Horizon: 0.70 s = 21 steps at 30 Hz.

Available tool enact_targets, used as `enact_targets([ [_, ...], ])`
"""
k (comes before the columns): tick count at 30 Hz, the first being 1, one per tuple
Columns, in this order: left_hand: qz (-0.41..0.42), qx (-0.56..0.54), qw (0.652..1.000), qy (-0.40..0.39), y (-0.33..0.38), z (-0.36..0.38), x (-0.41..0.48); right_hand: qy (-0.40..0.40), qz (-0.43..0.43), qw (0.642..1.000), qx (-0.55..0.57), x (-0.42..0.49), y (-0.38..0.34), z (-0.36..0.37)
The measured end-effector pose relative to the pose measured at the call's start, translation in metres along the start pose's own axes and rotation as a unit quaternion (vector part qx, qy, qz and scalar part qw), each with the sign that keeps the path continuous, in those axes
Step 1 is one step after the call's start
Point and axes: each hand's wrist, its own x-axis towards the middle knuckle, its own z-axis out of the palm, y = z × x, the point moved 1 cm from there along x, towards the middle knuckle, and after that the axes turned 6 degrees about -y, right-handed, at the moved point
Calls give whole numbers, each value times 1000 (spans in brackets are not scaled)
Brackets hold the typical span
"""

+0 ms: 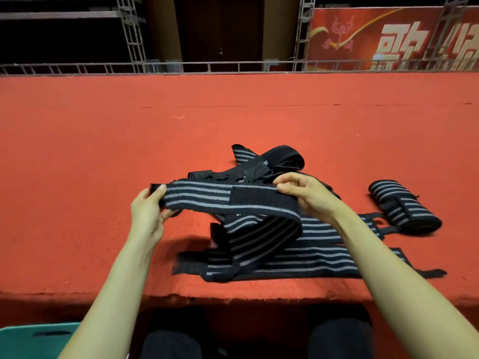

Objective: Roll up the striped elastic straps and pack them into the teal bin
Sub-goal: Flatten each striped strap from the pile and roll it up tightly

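Evidently soft and light, the strap (204,196) droops past the pinching right hand (304,196); I'd start rolling at the end the left hand (148,212) grips.

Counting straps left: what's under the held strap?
Under the held strap, a pile of loose straps lies on the red cloth; their count is hidden by overlap.
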Motion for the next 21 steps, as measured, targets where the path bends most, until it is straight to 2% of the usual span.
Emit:
enact_targets([
  [4,-90,58,991,-84,-20,4,-11,-14,70,984,-162,6,33,-3],
  [7,-117,83,985,-99,-28,3,-17,23,73,980,-182,4,50,-4],
  [9,-79,158,979,-102,-33,4,-20,18,76,976,-203,2,57,-3],
  [12,25,253,958,-136,-36,14,-27,-5,66,955,-288,-2,71,1],
  [18,42,386,904,-180,-55,31,-46,9,24,907,-420,0,90,14],
  [19,37,409,890,-196,-57,33,-53,12,21,900,-435,0,92,15],
  [21,57,497,836,-225,-64,34,-63,23,19,887,-461,2,97,18],
])
